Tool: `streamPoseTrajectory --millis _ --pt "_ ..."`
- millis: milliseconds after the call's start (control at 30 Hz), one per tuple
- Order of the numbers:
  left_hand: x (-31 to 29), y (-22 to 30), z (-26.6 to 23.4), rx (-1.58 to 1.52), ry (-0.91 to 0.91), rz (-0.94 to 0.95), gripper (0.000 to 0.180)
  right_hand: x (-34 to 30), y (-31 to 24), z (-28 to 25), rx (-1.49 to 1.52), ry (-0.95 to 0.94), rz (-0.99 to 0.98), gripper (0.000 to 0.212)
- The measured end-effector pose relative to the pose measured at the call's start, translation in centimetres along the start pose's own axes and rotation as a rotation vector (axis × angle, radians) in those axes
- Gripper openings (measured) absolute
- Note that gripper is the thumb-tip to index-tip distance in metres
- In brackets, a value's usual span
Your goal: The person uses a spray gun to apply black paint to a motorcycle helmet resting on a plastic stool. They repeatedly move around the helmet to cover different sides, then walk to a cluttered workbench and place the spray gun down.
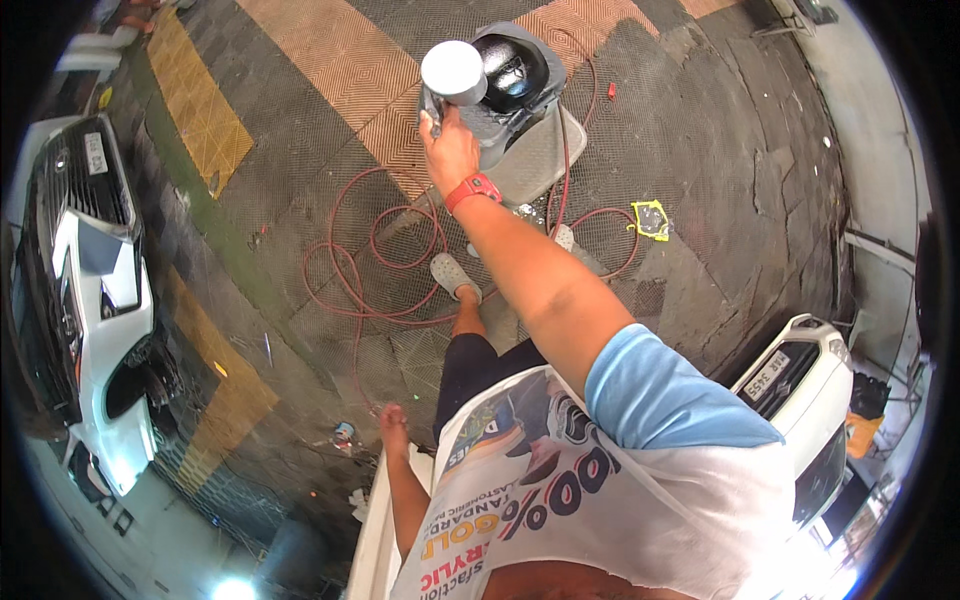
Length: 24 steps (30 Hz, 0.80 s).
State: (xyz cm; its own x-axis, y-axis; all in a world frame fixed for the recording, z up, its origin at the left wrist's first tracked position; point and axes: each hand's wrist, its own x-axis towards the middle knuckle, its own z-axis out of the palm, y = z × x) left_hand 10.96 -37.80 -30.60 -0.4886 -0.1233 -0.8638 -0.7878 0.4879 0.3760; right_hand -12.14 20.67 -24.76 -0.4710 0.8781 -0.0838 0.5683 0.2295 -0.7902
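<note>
My right hand (450,150) grips a polisher (490,85), fingers wrapped tight; left hand (395,420) hangs near, fingers unclear; red hose (350,260) beyond.

One fisheye view only, worn on the person's head and aimed steeply down over the printed white-and-blue T-shirt (600,480) to the dark grated floor (700,150) well below. The raised right hand (452,150) sits nearest the lens, near mid-frame top. Straight floor lines bow at the rim, where a white car (95,300) curves along the left edge.
</note>
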Motion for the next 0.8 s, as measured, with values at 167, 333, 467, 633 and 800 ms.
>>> streamPoseTrajectory --millis 167,333,467,633,800 --pt "0.1 11.5 -3.4 0.048 0.100 0.162 0.052 -4.7 4.6 2.2 0.017 0.124 0.044 0.049" --pt "4.9 10.3 -5.2 0.115 -0.005 0.153 0.054 -11.0 7.4 -1.2 0.004 0.164 0.163 0.051" --pt "8.4 6.2 -4.9 0.191 -0.138 0.046 0.054 -12.8 5.7 -1.9 0.011 0.277 0.166 0.053" --pt "7.1 6.2 -3.4 0.230 -0.182 -0.001 0.052 -12.5 5.6 1.1 0.095 0.373 0.179 0.052" --pt "8.3 5.5 -4.7 0.153 -0.176 0.057 0.052 -11.3 5.9 4.0 0.242 0.364 0.185 0.053"
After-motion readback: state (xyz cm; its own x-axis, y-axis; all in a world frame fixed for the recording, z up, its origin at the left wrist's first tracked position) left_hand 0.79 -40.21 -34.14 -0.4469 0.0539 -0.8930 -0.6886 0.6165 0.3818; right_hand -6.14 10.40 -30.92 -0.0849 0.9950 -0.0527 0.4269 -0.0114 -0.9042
